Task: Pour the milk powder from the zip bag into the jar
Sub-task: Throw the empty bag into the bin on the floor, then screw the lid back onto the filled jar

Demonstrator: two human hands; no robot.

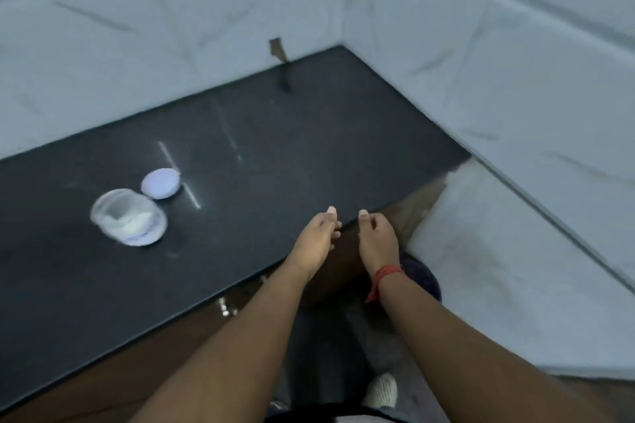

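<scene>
Jar (pixel 129 217): powder seen inside, at 9 o'clock of hands.
Lid (pixel 160 183): just beside jar, at 1 o'clock.
Left hand (pixel 315 240): loosely curled, nothing held.
Right hand (pixel 377 240): loosely curled, nothing held.

The jar (pixel 129 217) is set on the counter (pixel 275 148), left of both hands; the lid (pixel 160 183) is laid just behind it, with walls (pixel 171 27) behind and right

Head-worn view, facing down, countertop (pixel 275 148) near

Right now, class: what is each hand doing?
Left hand: loosely curled, holding nothing.
Right hand: loosely curled, holding nothing.
</scene>
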